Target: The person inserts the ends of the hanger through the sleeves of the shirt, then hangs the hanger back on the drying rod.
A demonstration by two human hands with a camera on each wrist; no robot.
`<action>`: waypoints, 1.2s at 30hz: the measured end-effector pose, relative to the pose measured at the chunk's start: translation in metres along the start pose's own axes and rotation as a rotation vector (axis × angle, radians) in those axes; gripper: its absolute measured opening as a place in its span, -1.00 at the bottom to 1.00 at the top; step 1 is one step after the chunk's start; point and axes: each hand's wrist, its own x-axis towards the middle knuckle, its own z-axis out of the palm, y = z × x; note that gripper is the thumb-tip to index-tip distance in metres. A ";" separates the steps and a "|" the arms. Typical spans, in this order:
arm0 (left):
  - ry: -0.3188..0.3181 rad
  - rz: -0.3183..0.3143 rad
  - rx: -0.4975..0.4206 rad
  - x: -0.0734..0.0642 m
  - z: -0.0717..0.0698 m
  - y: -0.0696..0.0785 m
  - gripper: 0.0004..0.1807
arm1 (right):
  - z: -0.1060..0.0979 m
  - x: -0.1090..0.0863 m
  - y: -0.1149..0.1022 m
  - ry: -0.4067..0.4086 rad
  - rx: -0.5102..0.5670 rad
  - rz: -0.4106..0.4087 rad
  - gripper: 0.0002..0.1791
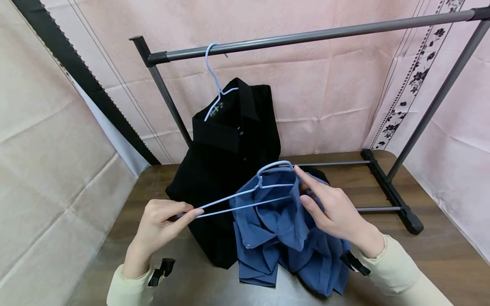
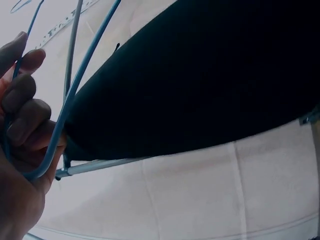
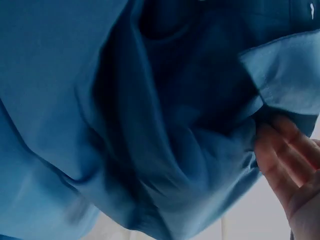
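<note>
My left hand (image 1: pixel 162 223) pinches one end of a light blue hanger (image 1: pixel 229 197) between thumb and fingers; in the left wrist view the fingers curl at the hanger's bend (image 2: pixel 42 167). The hanger's other end runs into the neck of a crumpled blue shirt (image 1: pixel 264 229). At the shirt's collar, my right hand (image 1: pixel 333 208) holds the cloth between its thumb and the fingers behind it. Its index finger stretches toward the tip of the hanger's hook. Close up in the right wrist view, several fingertips (image 3: pixel 270 145) press into the blue cloth; the thumb is hidden there.
A grey metal rack (image 1: pixel 306 39) stands on the wooden table (image 1: pixel 440 255). From its left end, a black shirt (image 1: pixel 237 140) hangs on another light blue hanger (image 1: pixel 214 76), its lower part behind the blue shirt. Pink cloth (image 1: pixel 325 97) covers the back.
</note>
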 end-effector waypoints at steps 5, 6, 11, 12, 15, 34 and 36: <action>0.071 0.006 -0.088 -0.002 0.005 -0.004 -0.72 | 0.001 0.002 0.002 0.039 0.013 -0.067 -0.44; 0.078 0.006 -0.099 -0.003 0.005 -0.005 -0.72 | 0.001 0.003 0.002 0.063 -0.002 -0.085 -0.45; 0.073 0.003 -0.114 -0.004 0.005 -0.005 -0.73 | -0.001 0.007 0.006 0.193 -0.137 -0.115 -0.49; 0.072 0.002 -0.116 -0.004 0.005 -0.005 -0.72 | -0.002 0.007 0.007 0.207 -0.162 -0.096 -0.47; 0.072 -0.001 -0.138 -0.005 0.006 -0.004 -0.73 | -0.006 0.006 0.012 0.187 -0.206 -0.002 -0.41; -0.028 0.004 -0.142 -0.005 0.032 -0.002 -0.75 | 0.002 -0.003 0.015 -0.089 -0.053 0.017 -0.51; -0.052 0.000 -0.139 -0.003 0.037 -0.002 -0.76 | 0.003 -0.002 0.014 -0.122 -0.025 0.028 -0.45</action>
